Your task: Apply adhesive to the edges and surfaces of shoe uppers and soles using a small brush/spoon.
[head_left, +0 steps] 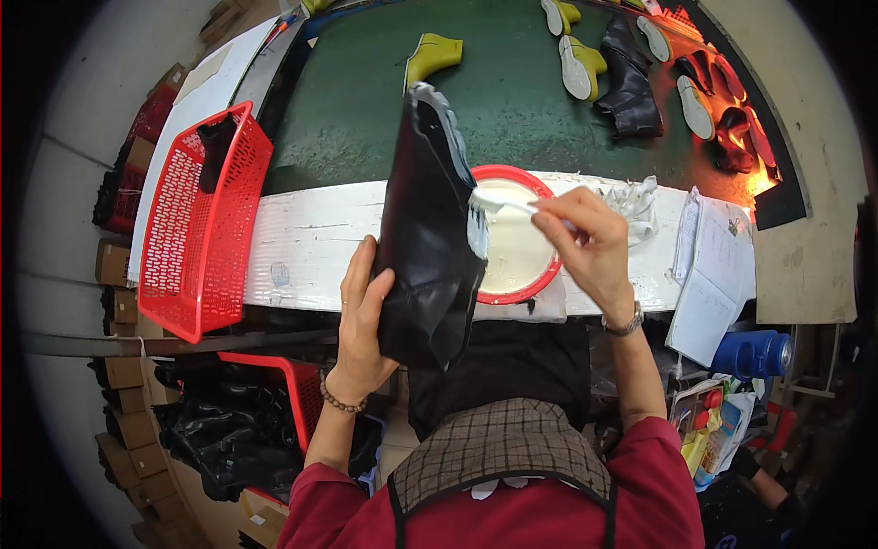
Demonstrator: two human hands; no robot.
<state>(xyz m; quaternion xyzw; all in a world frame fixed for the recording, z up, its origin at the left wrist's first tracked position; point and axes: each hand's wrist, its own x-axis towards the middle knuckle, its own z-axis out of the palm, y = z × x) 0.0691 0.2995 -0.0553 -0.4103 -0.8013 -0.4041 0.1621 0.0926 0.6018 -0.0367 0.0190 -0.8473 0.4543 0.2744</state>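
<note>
My left hand (359,320) grips the side of a black leather boot upper (416,265), raised in front of me with its sole edge turned to the right. White glue coats parts of that edge. In my closed right hand (593,240) is a white toothbrush (503,201), its head touching the edge near a white, wet patch. Behind the upper, a red-rimmed bowl (540,285) of creamy white liquid stands on the white board (315,247). The upper hides the bowl's left part.
At left stands a red plastic basket (197,311) with a black piece inside. Yellow boots (433,57) and a black boot (631,96) lie on the green belt (343,119). An orange glow lights footwear at far right. Notebook (713,284), blue bottle (752,354) and white cloth (636,209) are at right.
</note>
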